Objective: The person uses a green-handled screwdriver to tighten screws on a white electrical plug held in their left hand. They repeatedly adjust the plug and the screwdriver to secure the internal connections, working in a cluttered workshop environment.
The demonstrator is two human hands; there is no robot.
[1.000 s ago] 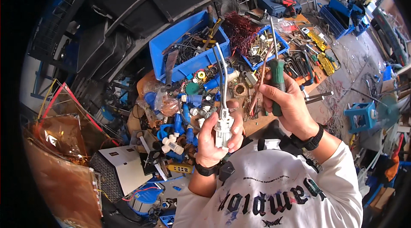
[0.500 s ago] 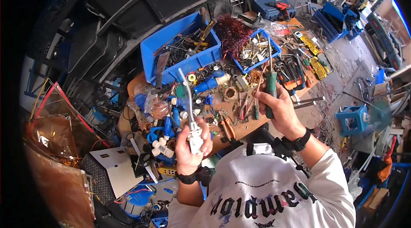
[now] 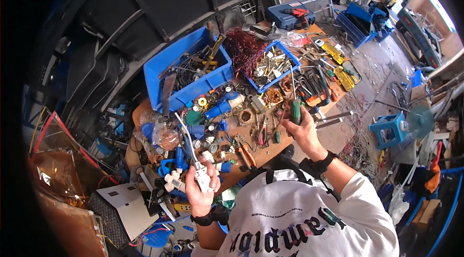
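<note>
My left hand [image 3: 199,198] is closed around a white plug-like connector [image 3: 203,178], and a grey cable [image 3: 186,134] sticks up out of its far end. In my right hand [image 3: 308,136] is a screwdriver with a green handle [image 3: 295,110]; its metal shaft points up and away from me. The two hands are held apart above the near side of the cluttered workbench, and the screwdriver does not touch the connector. White pipe-like fittings [image 3: 175,180] lie just left of my left hand. Beyond it are blue plug connectors [image 3: 224,106]. Orange-handled pliers [image 3: 247,155] lie between my hands.
A large blue bin [image 3: 205,86] of tools and a smaller blue tray [image 3: 293,57] of metal parts stand on the bench [image 3: 268,154]. Pliers and hex keys [image 3: 309,83] lie at the right. A blue stool [image 3: 388,130] with a fan stands on the floor, near loose wires.
The view has shifted, so the bench lies further left and lower. The screwdriver's shaft looks shorter and tilts more away from me. Both hands keep their holds.
</note>
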